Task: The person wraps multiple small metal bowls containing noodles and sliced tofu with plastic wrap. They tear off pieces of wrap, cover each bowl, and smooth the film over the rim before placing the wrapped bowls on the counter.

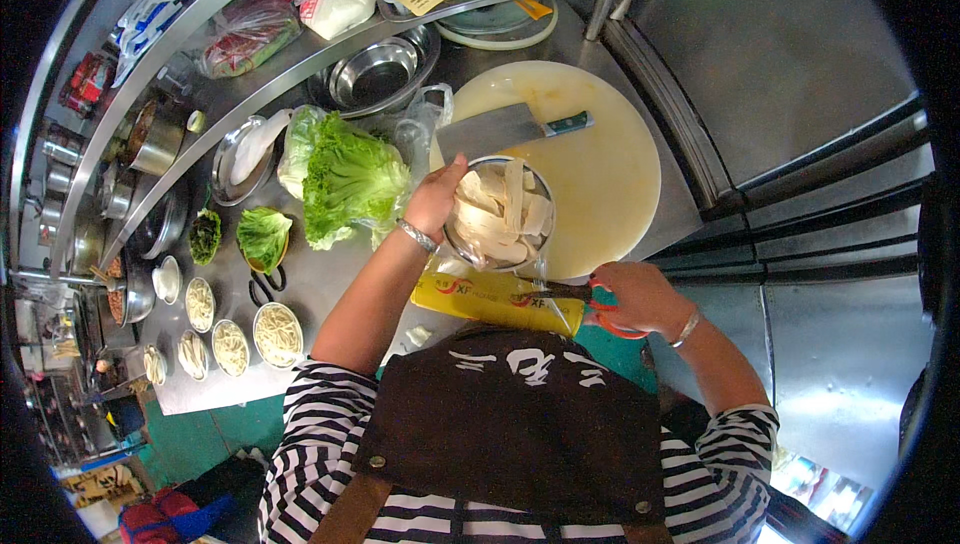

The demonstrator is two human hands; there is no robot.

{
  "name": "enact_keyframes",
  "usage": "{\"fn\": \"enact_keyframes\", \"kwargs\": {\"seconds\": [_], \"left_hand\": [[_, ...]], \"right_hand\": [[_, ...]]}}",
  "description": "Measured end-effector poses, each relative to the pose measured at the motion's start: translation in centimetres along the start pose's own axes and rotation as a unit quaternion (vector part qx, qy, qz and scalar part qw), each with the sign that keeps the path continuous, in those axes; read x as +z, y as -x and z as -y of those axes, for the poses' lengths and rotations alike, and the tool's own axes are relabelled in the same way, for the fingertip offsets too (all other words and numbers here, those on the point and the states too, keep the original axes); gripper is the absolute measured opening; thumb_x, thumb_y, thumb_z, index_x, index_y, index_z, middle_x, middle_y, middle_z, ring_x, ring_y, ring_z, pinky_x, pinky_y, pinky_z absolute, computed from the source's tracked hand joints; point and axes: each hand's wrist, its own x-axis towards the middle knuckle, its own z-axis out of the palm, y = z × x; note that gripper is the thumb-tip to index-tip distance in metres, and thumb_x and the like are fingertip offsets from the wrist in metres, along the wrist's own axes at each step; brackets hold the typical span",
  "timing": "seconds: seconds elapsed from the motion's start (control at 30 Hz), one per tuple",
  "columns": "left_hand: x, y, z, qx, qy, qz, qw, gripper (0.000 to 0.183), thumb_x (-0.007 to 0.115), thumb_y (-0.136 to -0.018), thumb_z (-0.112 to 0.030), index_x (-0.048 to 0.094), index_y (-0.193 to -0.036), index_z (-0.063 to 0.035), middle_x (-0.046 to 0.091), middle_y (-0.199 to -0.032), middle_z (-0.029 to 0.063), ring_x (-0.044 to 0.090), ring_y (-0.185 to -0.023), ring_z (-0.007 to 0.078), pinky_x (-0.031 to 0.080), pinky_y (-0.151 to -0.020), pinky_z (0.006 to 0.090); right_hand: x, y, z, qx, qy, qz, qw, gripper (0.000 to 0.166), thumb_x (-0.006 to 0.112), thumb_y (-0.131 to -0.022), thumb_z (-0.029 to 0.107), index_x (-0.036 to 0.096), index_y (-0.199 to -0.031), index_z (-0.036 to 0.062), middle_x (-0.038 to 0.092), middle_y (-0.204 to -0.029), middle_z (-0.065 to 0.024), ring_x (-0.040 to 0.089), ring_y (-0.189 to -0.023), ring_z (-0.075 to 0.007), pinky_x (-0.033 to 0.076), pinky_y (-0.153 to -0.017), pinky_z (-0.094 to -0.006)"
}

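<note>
My left hand (437, 203) grips the rim of a bowl (553, 203) filled with wide, pale flat strips, which look like noodles or tofu skin. Held by its red handles in my right hand (641, 296) is a pair of scissors (559, 292), with dark blades over a yellow plastic-wrap box (465, 302). A thin strand of clear film hangs between the bowl and the box. Behind the bowl, a cleaver (491, 131) with a green handle lies on a round cutting board (607, 191). A head of leaf lettuce (349, 173) is left of my left hand.
Several small bowls of noodles (277, 334) stand at the left, near a lettuce leaf in a bowl (264, 236). Nested metal bowls (375, 75) sit farther back, beneath a metal shelf (300, 53) holding bags and green containers. Steel cabinet doors (832, 349) are at the right.
</note>
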Motion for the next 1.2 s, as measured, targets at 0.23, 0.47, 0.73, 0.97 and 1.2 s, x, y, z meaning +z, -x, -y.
{"fn": "enact_keyframes", "kwargs": {"seconds": [0.23, 0.47, 0.73, 0.97, 1.2], "left_hand": [[0.1, 0.0, -0.9, 0.009, 0.031, -0.009, 0.999, 0.04, 0.046, -0.093, -0.037, 0.058, -0.101, 0.0001, 0.065, -0.093, 0.0093, 0.062, -0.08, 0.0189, 0.049, -0.073, 0.0323], [0.1, -0.3, -1.6, 0.013, -0.01, -0.055, 0.998, 0.037, 0.045, -0.094, -0.033, 0.057, -0.105, -0.0002, 0.063, -0.098, 0.0095, 0.06, -0.086, 0.0171, 0.047, -0.077, 0.0303], [0.8, -0.4, -2.1, 0.023, -0.032, -0.054, 0.998, 0.036, 0.044, -0.094, -0.032, 0.059, -0.099, -0.0004, 0.064, -0.093, 0.009, 0.06, -0.08, 0.0171, 0.048, -0.072, 0.0301], [0.4, -0.1, -2.7, 0.047, -0.027, -0.089, 0.995, 0.035, 0.043, -0.095, -0.032, 0.06, -0.095, -0.0015, 0.064, -0.088, 0.0081, 0.06, -0.078, 0.0162, 0.047, -0.07, 0.0295], [0.9, 0.1, -2.9, 0.048, -0.011, -0.071, 0.996, 0.039, 0.045, -0.094, -0.033, 0.058, -0.1, 0.0029, 0.064, -0.09, 0.0088, 0.059, -0.077, 0.0164, 0.047, -0.071, 0.029]], "right_hand": [[1.1, -3.6, 1.4, 0.049, 0.06, 0.105, 0.991, 0.048, 0.059, -0.076, 0.05, 0.061, -0.095, 0.0063, 0.063, -0.089, -0.0174, 0.062, -0.082, -0.0331, 0.049, -0.071, -0.0429], [0.3, -1.7, 0.9, 0.111, 0.008, 0.062, 0.992, 0.066, 0.067, -0.066, 0.057, 0.057, -0.105, 0.0037, 0.058, -0.107, -0.0156, 0.055, -0.1, -0.0325, 0.045, -0.083, -0.0406], [6.2, -11.4, 5.8, 0.026, -0.044, -0.015, 0.999, 0.054, 0.054, -0.076, 0.059, 0.061, -0.092, 0.0077, 0.063, -0.082, -0.0185, 0.06, -0.078, -0.037, 0.049, -0.07, -0.0463], [3.1, -7.9, 3.5, 0.052, 0.002, 0.035, 0.998, 0.054, 0.055, -0.076, 0.058, 0.061, -0.092, 0.0068, 0.062, -0.083, -0.0183, 0.061, -0.079, -0.0362, 0.048, -0.069, -0.045], [1.8, -6.2, 3.0, 0.015, -0.035, -0.026, 0.999, 0.058, 0.06, -0.074, 0.055, 0.058, -0.097, 0.0022, 0.06, -0.092, -0.0188, 0.059, -0.085, -0.0356, 0.048, -0.073, -0.044]]}}
